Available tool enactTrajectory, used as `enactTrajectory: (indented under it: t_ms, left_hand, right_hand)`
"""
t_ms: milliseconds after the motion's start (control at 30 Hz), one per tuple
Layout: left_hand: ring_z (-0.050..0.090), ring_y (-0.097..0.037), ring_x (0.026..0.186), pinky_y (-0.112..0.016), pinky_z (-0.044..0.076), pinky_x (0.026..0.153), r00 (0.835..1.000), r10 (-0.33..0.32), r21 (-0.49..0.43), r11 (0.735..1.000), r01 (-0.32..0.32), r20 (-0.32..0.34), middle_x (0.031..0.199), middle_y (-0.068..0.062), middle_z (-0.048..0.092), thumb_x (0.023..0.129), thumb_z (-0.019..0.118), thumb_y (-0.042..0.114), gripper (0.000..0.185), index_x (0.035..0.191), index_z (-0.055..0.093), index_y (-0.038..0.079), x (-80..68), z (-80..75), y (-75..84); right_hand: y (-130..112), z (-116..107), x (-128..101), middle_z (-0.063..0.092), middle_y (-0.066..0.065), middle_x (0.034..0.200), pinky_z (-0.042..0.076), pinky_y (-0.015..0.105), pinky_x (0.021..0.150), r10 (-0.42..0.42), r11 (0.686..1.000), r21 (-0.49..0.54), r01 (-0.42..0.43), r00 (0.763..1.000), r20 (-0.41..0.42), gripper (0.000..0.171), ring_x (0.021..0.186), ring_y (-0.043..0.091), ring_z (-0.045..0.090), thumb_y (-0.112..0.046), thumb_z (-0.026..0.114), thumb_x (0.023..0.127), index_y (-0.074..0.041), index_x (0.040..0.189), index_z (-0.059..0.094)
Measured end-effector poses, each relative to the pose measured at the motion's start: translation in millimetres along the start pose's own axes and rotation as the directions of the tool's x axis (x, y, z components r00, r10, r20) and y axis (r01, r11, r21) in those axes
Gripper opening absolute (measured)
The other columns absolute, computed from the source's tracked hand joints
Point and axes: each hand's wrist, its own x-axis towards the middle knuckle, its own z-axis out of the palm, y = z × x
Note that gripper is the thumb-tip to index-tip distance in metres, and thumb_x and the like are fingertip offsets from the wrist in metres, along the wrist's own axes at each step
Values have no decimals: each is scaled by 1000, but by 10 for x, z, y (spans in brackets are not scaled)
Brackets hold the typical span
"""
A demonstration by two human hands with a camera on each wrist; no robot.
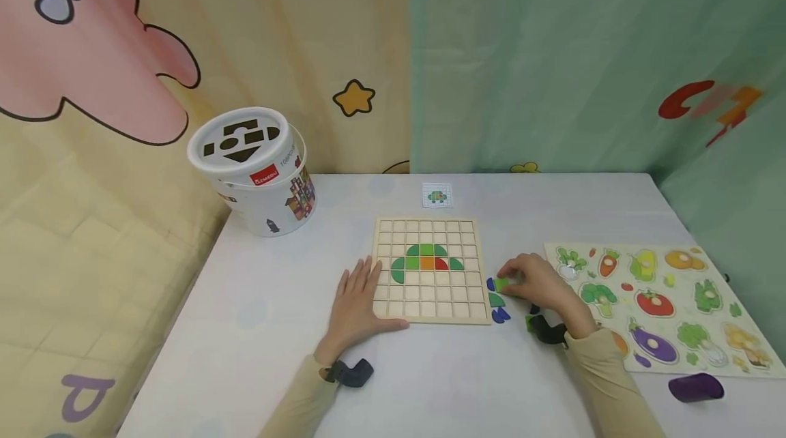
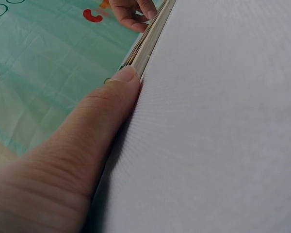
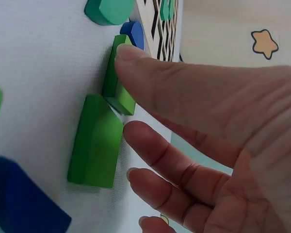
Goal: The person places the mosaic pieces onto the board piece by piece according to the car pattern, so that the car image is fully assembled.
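A wooden grid board (image 1: 430, 312) lies mid-table with green, orange and red tiles set in its upper cells. My left hand (image 1: 356, 305) rests at its left side, fingers extended. In the left wrist view the left thumb (image 2: 109, 102) lies along the board's front edge. Beside the board's right side, my right hand (image 1: 537, 281) is over loose pieces. Its thumb and index finger pinch a light green block (image 3: 112, 73), the index fingertip hidden behind the thumb. Another light green block (image 3: 94, 145) lies just below the fingers. Blue pieces (image 1: 501, 315) and a green piece (image 1: 496, 299) lie close by.
A small pattern card (image 1: 437, 196) lies behind the board. At the back left stands a white bucket (image 1: 264, 199) with shape holes in its lid. A vegetable puzzle board (image 1: 669, 281) covers the right side, with a purple cylinder-like object (image 1: 696, 387) near its front edge.
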Motion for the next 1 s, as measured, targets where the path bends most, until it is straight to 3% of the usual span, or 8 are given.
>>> enactTrajectory:
  t_ms: [133,333,467,600,733,1000]
  left_hand:
    - [9,-28,143,-47,4,114,999,-4,-1,1000,4,-33,155,-14,20,60,63,81,123,150,25,7,-11,-23,-18]
    - [6,-26,143,-45,2,114,1000,-10,3,1000,10,-3,156,-12,17,61,58,85,124,151,22,8,8,5,-32]
    - [3,-25,143,-43,-2,114,999,-24,7,1000,24,23,157,-11,12,60,55,87,125,152,19,10,-2,28,-29]
    - [5,-26,143,-44,0,114,1000,-11,9,1000,11,4,157,-12,13,61,55,87,125,152,20,9,-22,36,-20]
    - [7,-27,143,-46,2,114,1000,-2,1,1000,2,-20,156,-13,16,61,58,85,124,151,22,8,-41,23,-11]
    - [7,-28,143,-46,3,114,1000,1,7,1000,-1,-15,156,-14,16,62,56,85,123,151,22,7,-45,15,4]
  right_hand:
    - [-23,28,37,60,-1,82,42,38,68,-4,1000,-26,3,1000,-19,18,77,20,51,-12,82,73,-9,84,68]
    - [-27,24,13,55,-3,72,39,31,54,55,998,37,-55,998,-21,21,62,15,45,-12,81,74,-11,78,61]
    - [-49,7,-41,53,-4,70,37,28,49,77,994,81,-75,997,-23,18,58,14,43,-10,78,77,-11,80,60]
    - [-127,3,-64,56,-4,74,36,28,49,79,994,78,-73,994,-79,13,58,14,42,-8,75,80,-8,88,64]
    - [-263,54,9,58,-3,76,36,28,48,62,996,74,-54,991,-114,10,59,13,43,-7,73,82,-7,91,67]
    - [-616,318,307,55,-7,69,39,26,50,-37,989,138,44,998,-53,18,57,12,46,-16,78,79,-13,77,60]
